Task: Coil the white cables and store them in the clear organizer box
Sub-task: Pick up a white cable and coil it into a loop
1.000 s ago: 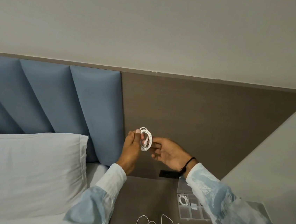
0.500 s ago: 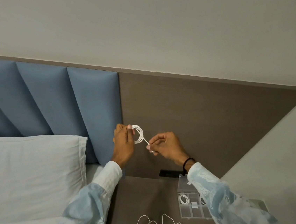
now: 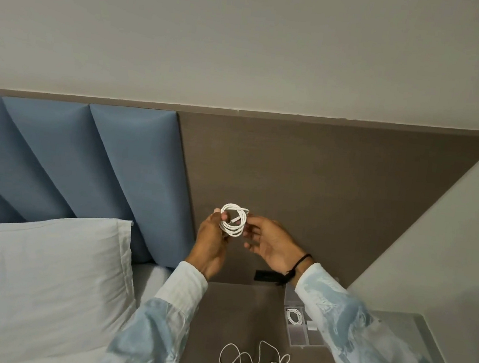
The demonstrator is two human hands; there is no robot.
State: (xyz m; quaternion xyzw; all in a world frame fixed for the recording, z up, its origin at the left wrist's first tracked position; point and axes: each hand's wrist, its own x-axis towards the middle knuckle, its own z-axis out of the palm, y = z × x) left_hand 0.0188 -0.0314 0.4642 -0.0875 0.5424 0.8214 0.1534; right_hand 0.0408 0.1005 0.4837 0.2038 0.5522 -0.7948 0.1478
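Note:
A coiled white cable [image 3: 233,220] is held up in front of the brown headboard panel. My left hand [image 3: 211,243] pinches the coil's left side. My right hand [image 3: 270,243] touches its right side with the fingertips, the other fingers spread. On the bedside table below lies a loose white cable [image 3: 252,357] in open loops. The clear organizer box [image 3: 297,335] stands at the table's right, partly hidden by my right sleeve; one compartment holds a small coiled white cable [image 3: 293,316].
A white pillow [image 3: 39,278] lies on the bed at the left. Blue padded panels [image 3: 95,166] cover the headboard beside the brown panel [image 3: 307,173]. A dark socket plate [image 3: 265,275] sits on the panel just above the table [image 3: 242,308].
The cable's free end that my right hand was pulling out has been wound in, so the coil is now a full round loop. Both hands have shifted slightly right.

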